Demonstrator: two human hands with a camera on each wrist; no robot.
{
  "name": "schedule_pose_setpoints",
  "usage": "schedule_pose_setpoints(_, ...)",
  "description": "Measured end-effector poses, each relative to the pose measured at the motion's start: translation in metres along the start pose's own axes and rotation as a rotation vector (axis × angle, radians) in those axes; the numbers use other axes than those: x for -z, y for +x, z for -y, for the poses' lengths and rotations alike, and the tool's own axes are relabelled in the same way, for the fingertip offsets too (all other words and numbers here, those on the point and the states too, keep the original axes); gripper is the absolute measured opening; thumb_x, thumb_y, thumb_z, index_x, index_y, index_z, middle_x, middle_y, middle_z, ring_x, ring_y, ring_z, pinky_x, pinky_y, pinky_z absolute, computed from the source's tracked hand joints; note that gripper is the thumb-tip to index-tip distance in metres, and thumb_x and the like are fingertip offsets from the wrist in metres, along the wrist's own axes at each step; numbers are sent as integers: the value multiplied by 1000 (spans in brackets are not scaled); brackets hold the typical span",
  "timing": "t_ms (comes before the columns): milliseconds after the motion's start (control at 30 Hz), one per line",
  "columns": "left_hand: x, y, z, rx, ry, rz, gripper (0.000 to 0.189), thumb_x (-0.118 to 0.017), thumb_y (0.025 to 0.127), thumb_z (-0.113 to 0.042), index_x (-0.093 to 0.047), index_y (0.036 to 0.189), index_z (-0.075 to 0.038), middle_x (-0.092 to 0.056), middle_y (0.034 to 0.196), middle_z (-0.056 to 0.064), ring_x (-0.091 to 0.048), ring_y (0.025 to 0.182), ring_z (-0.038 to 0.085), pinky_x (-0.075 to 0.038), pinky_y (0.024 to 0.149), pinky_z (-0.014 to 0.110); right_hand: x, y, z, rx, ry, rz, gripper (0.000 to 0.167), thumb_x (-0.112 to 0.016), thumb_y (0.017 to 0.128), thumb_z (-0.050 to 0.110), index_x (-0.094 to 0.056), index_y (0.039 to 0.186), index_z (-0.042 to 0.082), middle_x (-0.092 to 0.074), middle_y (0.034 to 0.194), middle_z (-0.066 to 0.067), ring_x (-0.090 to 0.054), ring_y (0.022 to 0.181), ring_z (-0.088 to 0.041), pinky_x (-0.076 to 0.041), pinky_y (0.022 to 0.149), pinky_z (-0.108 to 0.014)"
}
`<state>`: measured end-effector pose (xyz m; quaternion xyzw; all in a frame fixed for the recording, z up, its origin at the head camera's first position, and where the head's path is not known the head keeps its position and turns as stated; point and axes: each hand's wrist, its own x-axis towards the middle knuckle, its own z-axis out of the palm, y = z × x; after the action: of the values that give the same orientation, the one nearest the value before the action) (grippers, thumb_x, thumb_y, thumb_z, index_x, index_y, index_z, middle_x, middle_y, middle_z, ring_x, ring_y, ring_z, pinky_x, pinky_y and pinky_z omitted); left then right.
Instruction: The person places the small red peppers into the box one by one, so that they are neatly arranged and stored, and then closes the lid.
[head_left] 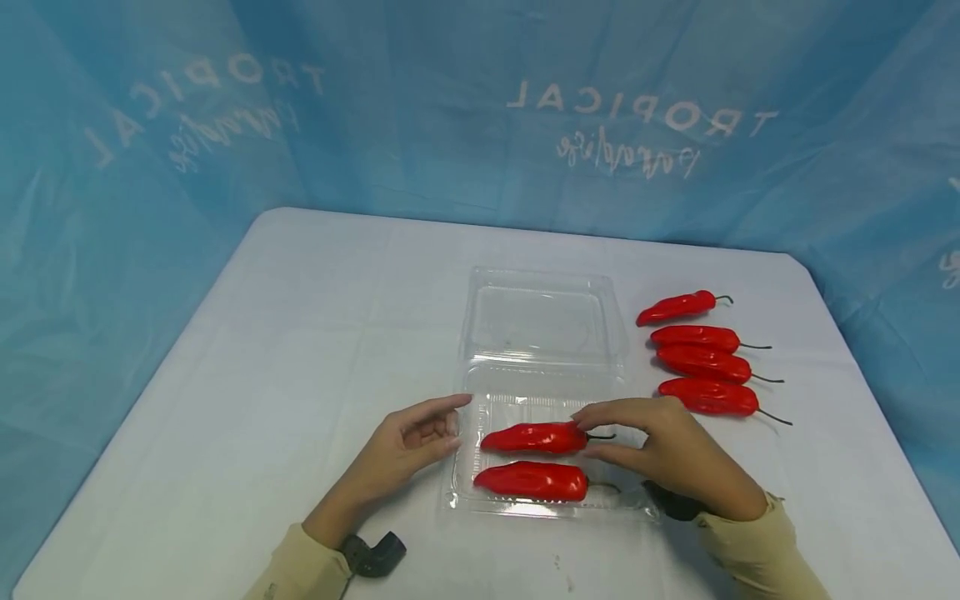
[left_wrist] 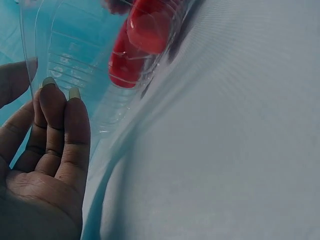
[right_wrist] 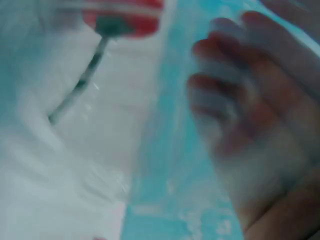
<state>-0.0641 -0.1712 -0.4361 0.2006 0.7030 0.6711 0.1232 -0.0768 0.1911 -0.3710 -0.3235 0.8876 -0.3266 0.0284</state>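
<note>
A clear plastic clamshell box (head_left: pixel 487 503) lies with its lid (head_left: pixel 540 321) folded back. Two red chili peppers rest in its base, a lower pepper (head_left: pixel 532 482) and an upper pepper (head_left: pixel 528 437), stems to the right. My left hand (head_left: pixel 397 454) touches the box's left edge with index finger and thumb apart, the other fingers bent. At the stem end of the upper pepper, my right hand (head_left: pixel 660 442) pinches it between index finger and thumb. The right wrist view is blurred; it shows a pepper's green stem (right_wrist: pixel 82 82) beside the hand.
Right of the box lie several more red peppers (head_left: pixel 705 396) in a column, stems pointing right. They sit on a white-covered table (head_left: pixel 337 333). A blue printed curtain (head_left: pixel 450 108) hangs behind and at both sides.
</note>
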Motion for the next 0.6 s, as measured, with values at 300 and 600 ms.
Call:
schedule_pose_setpoints(300, 3, -2, 4, -43, 2, 7, 50, -70, 94, 1, -58, 142, -3, -56, 104, 16, -58, 96, 17, -54, 90, 22, 53, -41, -20, -92, -6, -376, 55, -90, 70, -8, -77, 118, 15, -75, 110, 5, -67, 104, -3, -51, 86, -12)
schedule_pose_setpoints(600, 8, -8, 3, -50, 9, 0, 50, -70, 95, 1, -57, 143, -1, -56, 103, 16, -58, 95, 16, -54, 92, 23, 71, -93, -101, -535, 3, -474, 43, -81, 90, 21, -70, 130, 10, -68, 116, 13, -59, 102, 12, -47, 79, -6)
